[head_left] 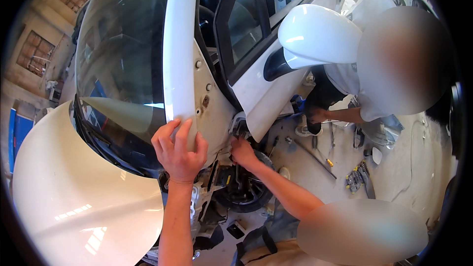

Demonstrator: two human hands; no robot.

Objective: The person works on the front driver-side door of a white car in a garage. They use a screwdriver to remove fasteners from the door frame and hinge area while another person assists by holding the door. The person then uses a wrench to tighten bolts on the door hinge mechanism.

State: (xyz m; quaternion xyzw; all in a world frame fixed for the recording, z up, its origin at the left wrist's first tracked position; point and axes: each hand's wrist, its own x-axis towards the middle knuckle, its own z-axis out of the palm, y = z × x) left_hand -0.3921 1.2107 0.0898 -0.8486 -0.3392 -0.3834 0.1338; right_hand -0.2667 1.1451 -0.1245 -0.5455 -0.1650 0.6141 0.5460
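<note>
My left hand (pixel 180 150) rests on the lower end of the white windscreen pillar (pixel 177 83), its fingers spread and curved against the paintwork. Just right of it, a co-worker's hand (pixel 241 150) reaches to the hinge area (pixel 239 127) at the front of the white door (pixel 261 93), and what it touches is unclear. Beside my wrist are exposed body parts and a wheel (pixel 246 197) low under the wing area. The windscreen (pixel 118 44) and cream-white bonnet (pixel 84 182) lie to the left. My right hand does not show.
That co-worker (pixel 286 197) crouches low at right. A second person (pixel 374 98) in a white top is by the door and mirror (pixel 315 32). Tools (pixel 315 162), a socket set (pixel 359 177) and a dark rectangular object (pixel 236 229) lie on the floor (pixel 399 162); a blue object (pixel 15 138) stands far left.
</note>
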